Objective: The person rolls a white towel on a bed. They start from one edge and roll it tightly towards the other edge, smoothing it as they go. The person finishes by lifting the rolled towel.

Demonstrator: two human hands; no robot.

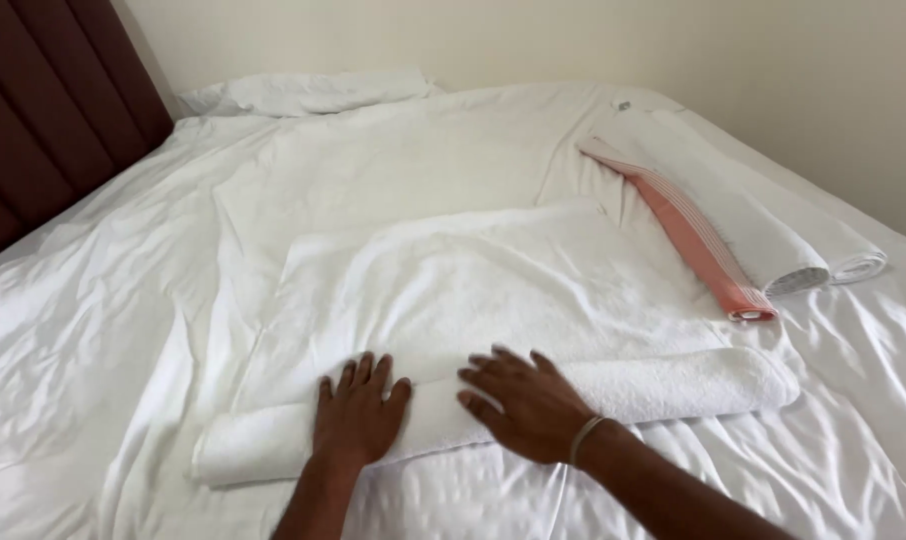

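A white towel (493, 285) lies spread on the bed, its near edge rolled into a long tube (673, 385) that runs from left to right. My left hand (356, 415) rests flat on the left part of the roll, fingers spread. My right hand (523, 400), a thin bangle on its wrist, lies palm down on the middle of the roll, fingers pointing left. Neither hand grips the cloth.
The bed is covered by a rumpled white sheet (103, 330). Three rolled cloths lie at the right: a pink one (708, 255) and two white ones (773, 235). A white pillow (313, 92) sits at the head, by a dark brown headboard (43, 110) and a cream wall.
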